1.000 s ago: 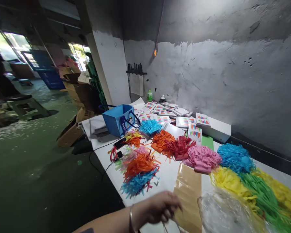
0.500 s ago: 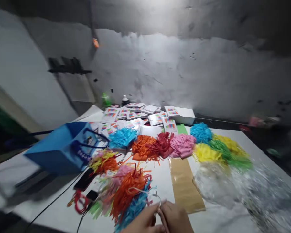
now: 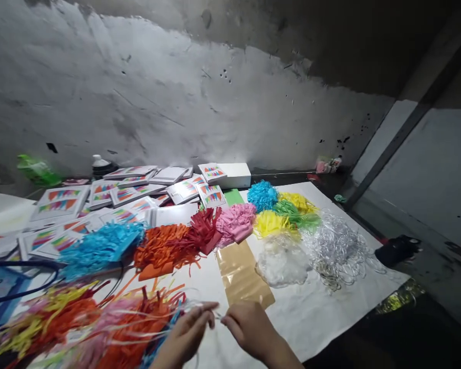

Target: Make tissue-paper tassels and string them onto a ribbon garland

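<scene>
Near the front edge of the table, my left hand and my right hand face each other, fingertips a short way apart. Both are closed in a pinch on a thin white string that shows between them. Pale strands trail leftward from my left hand over a bundle of orange paper tassels. Blue strips lie partly under my left wrist. Further left is a mixed yellow and orange tassel bundle. The string's exact ends are blurred. A brown plastic-wrapped sheet lies just beyond my right hand.
Across the table lie blue, orange, red and pink tassel bundles. Printed packets are heaped behind. At right sit clear bags and a tangle of silvery string. A blue bag stands at left.
My view has swung to the right, so the blue bag is mostly out of frame. My hands, close together before, are now a little apart with the string between them.
</scene>
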`<state>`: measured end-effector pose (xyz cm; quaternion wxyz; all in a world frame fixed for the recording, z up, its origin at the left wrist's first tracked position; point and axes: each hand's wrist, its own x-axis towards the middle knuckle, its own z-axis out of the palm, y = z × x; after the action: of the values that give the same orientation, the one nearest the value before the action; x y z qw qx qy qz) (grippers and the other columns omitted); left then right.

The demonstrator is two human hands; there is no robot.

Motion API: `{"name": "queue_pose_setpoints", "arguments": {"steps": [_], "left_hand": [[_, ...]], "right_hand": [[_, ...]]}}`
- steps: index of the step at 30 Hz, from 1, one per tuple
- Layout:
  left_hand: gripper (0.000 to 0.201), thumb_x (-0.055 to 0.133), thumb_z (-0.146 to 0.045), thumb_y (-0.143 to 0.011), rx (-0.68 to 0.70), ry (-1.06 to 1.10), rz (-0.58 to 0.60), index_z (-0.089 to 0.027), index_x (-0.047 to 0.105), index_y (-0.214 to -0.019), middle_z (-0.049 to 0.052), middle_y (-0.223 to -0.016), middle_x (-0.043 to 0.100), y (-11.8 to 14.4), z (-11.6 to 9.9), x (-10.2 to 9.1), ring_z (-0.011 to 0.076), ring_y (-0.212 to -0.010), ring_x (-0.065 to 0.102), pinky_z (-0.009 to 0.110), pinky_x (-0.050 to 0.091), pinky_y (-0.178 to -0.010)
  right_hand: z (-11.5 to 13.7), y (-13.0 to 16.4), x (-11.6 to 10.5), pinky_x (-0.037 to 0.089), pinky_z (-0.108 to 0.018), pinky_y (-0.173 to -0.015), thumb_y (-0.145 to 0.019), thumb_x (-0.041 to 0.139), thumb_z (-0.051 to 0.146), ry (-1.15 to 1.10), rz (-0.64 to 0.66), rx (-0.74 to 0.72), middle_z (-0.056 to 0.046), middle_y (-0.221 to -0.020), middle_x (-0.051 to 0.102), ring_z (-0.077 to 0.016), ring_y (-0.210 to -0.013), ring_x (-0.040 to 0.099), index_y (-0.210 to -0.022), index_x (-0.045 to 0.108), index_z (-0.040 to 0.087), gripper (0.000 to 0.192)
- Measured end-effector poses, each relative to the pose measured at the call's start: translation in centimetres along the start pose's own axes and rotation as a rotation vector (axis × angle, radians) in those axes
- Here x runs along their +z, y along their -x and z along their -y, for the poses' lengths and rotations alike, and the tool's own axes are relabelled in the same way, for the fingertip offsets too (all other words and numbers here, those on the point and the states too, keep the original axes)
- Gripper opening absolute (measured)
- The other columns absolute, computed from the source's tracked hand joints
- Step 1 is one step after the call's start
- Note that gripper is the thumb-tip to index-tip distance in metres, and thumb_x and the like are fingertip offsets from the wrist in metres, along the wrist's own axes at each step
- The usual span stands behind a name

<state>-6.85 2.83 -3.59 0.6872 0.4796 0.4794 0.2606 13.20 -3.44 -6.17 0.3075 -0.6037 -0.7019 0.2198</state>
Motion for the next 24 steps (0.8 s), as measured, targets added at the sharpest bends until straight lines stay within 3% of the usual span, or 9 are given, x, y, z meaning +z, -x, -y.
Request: {"name": "queue_pose_setpoints", "arguments": {"steps": [3,6,9,11,15,16,18,21,24], "left_hand": [[0.062,0.064,-0.074,-0.066,0.037,-0.026,0.075,-0.016,0.065,-0.085,-0.008,-0.047,0.037,-2.8,1.2,4.5,0.0057,-0.042,0.022,0.018,0.012,-0.043],[0.059,0.060,-0.070,-0.074,0.090,-0.063,0.144,-0.015,0.065,-0.093,-0.009,-0.048,0.035,-5.9,-0.7,4.9,0.0057,-0.042,0.020,0.018,0.012,-0.043],[0.052,0.058,-0.064,-0.079,0.130,-0.249,0.304,-0.016,0.066,-0.096,-0.003,-0.060,0.051,-8.9,-3.5,5.2,0.0083,-0.044,0.034,0.019,0.024,-0.044],[0.041,0.067,-0.055,-0.076,0.213,-0.528,0.269,-0.017,0.068,-0.090,0.004,-0.074,0.061,-10.4,-4.7,6.2,0.0153,-0.058,0.051,0.024,0.038,-0.053],[0.020,0.068,-0.034,-0.079,0.430,-0.894,-0.171,-0.018,0.067,-0.089,0.013,-0.101,0.063,-10.2,-4.1,9.4,0.0283,-0.093,0.058,0.035,0.044,-0.078],[0.018,0.063,-0.033,-0.083,0.454,-0.878,-0.158,-0.018,0.066,-0.093,0.013,-0.103,0.063,-9.5,-3.2,10.3,0.0277,-0.094,0.058,0.035,0.044,-0.079],[0.023,0.056,-0.035,-0.087,0.453,-0.781,0.040,-0.020,0.065,-0.102,0.010,-0.100,0.065,-7.8,-1.0,12.2,0.0235,-0.087,0.060,0.032,0.045,-0.076],[0.045,0.061,-0.042,-0.084,0.319,-0.606,0.276,-0.019,0.057,-0.122,0.005,-0.090,0.066,-6.0,2.2,14.7,0.0178,-0.072,0.058,0.027,0.045,-0.067],[0.044,0.060,-0.052,-0.082,0.153,-0.482,0.284,-0.013,0.066,-0.102,0.001,-0.068,0.062,-6.1,3.8,15.7,0.0136,-0.056,0.051,0.024,0.040,-0.055]], "right_hand": [[-1.0,-0.3,-3.1,0.038,-0.026,-0.065,-0.085,0.059,0.033,-0.308,-0.109,0.130,-0.001,-0.066,0.066,-0.0154,-0.068,0.059,-0.064,0.064,0.020,0.025],[-5.3,1.7,-8.2,0.037,-0.025,-0.060,-0.089,0.052,0.043,-0.399,-0.242,0.275,0.000,-0.062,0.061,-0.0139,-0.062,0.056,-0.067,0.063,0.019,0.034],[-8.8,3.9,-11.0,0.026,-0.023,-0.044,-0.091,0.045,0.054,-0.622,-0.395,0.447,0.009,-0.048,0.039,-0.0076,-0.039,0.032,-0.076,0.058,0.019,0.041],[-9.6,4.6,-11.2,0.023,-0.021,-0.042,-0.084,0.058,0.057,-0.942,-0.488,0.545,0.011,-0.049,0.037,-0.0054,-0.037,0.028,-0.083,0.057,0.019,0.037],[-9.3,4.7,-9.9,0.038,-0.021,-0.049,-0.072,0.077,0.045,-1.362,-0.560,0.611,0.007,-0.060,0.056,-0.0085,-0.050,0.051,-0.091,0.056,0.021,0.037],[-9.1,4.5,-9.6,0.041,-0.021,-0.052,-0.071,0.078,0.043,-1.403,-0.566,0.613,0.007,-0.062,0.058,-0.0095,-0.053,0.054,-0.091,0.056,0.021,0.037],[-8.9,4.0,-9.1,0.045,-0.022,-0.054,-0.071,0.078,0.041,-1.458,-0.567,0.616,0.006,-0.064,0.060,-0.0103,-0.055,0.057,-0.090,0.056,0.022,0.036],[-8.3,3.2,-8.1,0.047,-0.023,-0.055,-0.072,0.077,0.042,-1.491,-0.516,0.632,0.005,-0.067,0.062,-0.0115,-0.058,0.060,-0.089,0.056,0.022,0.034],[-7.9,2.4,-6.8,0.041,-0.019,-0.043,-0.070,0.078,0.045,-1.480,-0.445,0.658,0.004,-0.068,0.063,-0.0132,-0.061,0.063,-0.090,0.056,0.022,0.038]]}}
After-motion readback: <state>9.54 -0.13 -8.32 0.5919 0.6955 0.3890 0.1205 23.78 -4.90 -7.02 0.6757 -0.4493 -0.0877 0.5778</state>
